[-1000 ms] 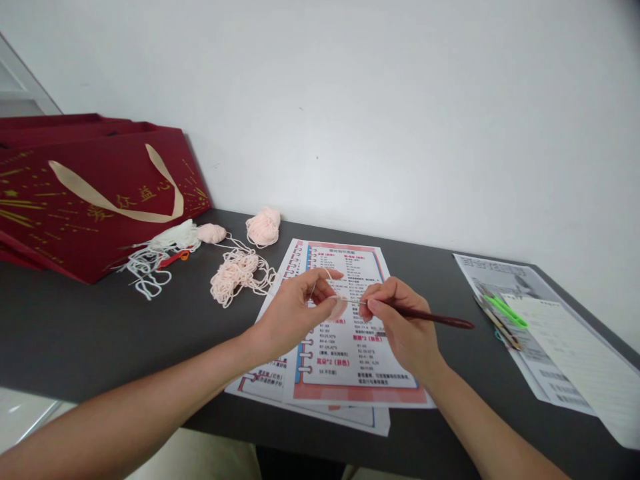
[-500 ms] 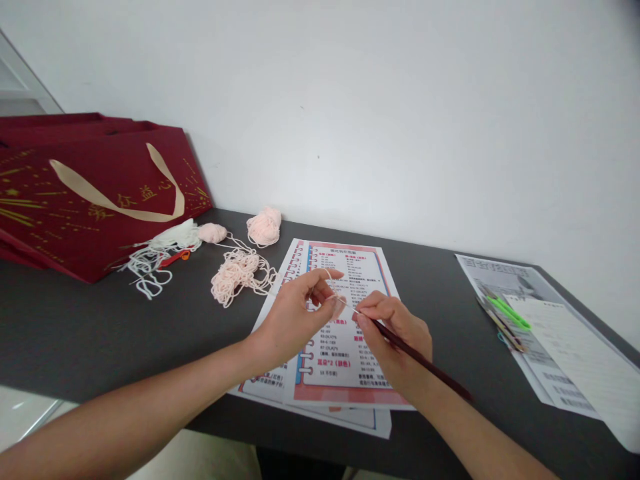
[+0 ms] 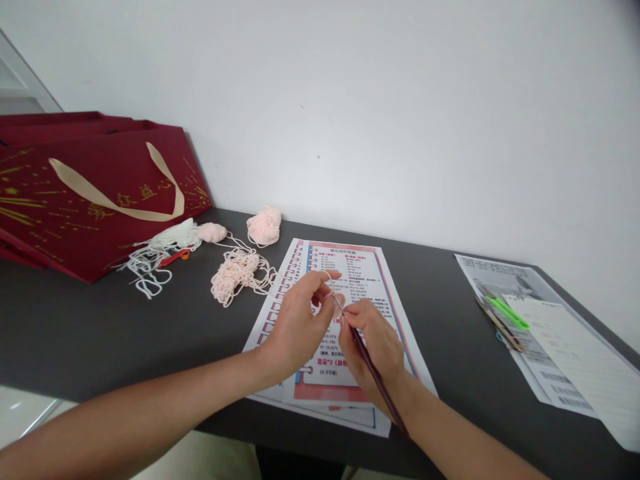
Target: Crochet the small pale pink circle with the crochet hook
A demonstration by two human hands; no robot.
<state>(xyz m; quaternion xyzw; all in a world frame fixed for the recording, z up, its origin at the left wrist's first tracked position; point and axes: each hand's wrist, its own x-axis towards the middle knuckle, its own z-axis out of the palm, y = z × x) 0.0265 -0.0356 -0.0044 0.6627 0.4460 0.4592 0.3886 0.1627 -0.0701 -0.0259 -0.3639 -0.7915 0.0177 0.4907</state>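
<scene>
My right hand [image 3: 373, 340] grips a crochet hook [image 3: 377, 378] with a dark red handle, its thin metal tip pointing up and left. At that tip, a small pale pink piece of crochet [image 3: 339, 305] is pinched in my left hand [image 3: 300, 317], partly hidden by the fingers. A strand of yarn runs over my raised left index finger. Both hands are above printed pattern sheets [image 3: 340, 393]. To their left lies a loose tangle of pale pink yarn [image 3: 237, 273], with a strand leading toward my left hand.
Behind the tangle sit a pink yarn ball [image 3: 264, 225] and a smaller pink bundle [image 3: 213, 232]. White yarn [image 3: 173, 239] and an orange-red tool [image 3: 174, 257] lie by a dark red gift bag [image 3: 100, 193]. At right, papers [image 3: 575, 353] carry a bright green tool [image 3: 509, 313] and slim tools.
My right hand has moved left, closer to my left hand, and the hook now slopes more steeply. The left hand has barely shifted and still pinches the crochet piece.
</scene>
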